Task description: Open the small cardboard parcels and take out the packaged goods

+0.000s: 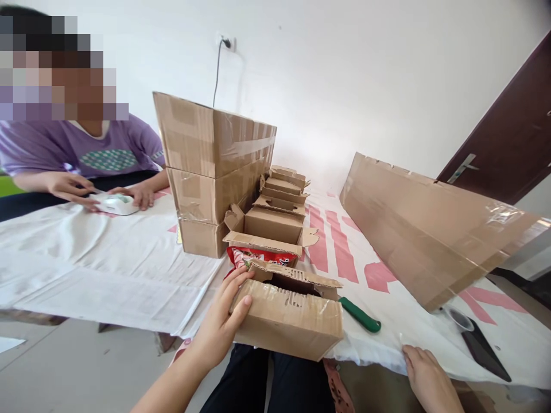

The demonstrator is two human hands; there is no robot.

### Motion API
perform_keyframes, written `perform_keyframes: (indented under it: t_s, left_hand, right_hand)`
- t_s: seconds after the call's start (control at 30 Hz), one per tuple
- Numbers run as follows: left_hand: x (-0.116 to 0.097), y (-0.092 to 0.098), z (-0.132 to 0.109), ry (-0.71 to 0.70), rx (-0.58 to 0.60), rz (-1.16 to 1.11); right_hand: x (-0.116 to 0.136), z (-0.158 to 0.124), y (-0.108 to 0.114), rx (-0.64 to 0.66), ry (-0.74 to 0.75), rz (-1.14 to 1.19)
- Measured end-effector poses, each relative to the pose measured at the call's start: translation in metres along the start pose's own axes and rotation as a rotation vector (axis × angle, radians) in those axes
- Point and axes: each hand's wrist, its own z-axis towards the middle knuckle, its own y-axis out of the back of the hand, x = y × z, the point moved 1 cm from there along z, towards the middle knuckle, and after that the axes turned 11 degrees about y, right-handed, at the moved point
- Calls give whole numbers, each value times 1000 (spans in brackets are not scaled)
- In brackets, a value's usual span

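Observation:
My left hand (224,321) grips the left end of a small cardboard box (288,327), thumb on its near side and fingers over the top. The box's top is torn and partly open, showing a dark inside. Down at the table's front edge, my right hand (428,373) has its fingers closed beside the white cloth (387,350); a small whitish bit shows at the fingertips, too unclear to name. A green-handled tool (360,315) lies between the box and my right hand. Just behind the box sits a red packet (262,256), partly hidden.
Several open cardboard boxes (275,221) run back in a row beside a tall stack of taped boxes (193,195). A large cardboard piece (422,223) stands at right, near a tape roll (460,318). At left, another person's hands (138,197) hold a white tape dispenser (118,205).

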Motion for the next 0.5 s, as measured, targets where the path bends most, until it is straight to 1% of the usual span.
perform_keyframes:
  t_s: [0.07,0.17,0.23,0.3,0.37,0.4,0.47,0.5]
  left_hand:
    - [-11,6,-6,-13,-29,78]
    - [-22,13,-20,-55,-62,64]
    - [-22,17,-31,-136,-72,26]
    - [-18,22,-41,-213,-33,7]
    - [-12,27,-49,-259,44,22]
    - [-9,30,-52,-285,87,43]
    - [-8,34,-56,-340,146,91]
    - [-9,36,-56,-357,161,112]
  right_hand:
    - [-4,-10,-5,-17,4,58]
    - [-12,-13,-3,1,-14,124]
    - [-12,-5,7,-34,-37,146]
    - [-3,10,24,-146,-45,159]
    - [19,32,50,-287,-5,199]
    - [35,44,65,-340,47,243]
    - [73,68,97,-410,210,351]
    - [94,80,112,-423,318,407]
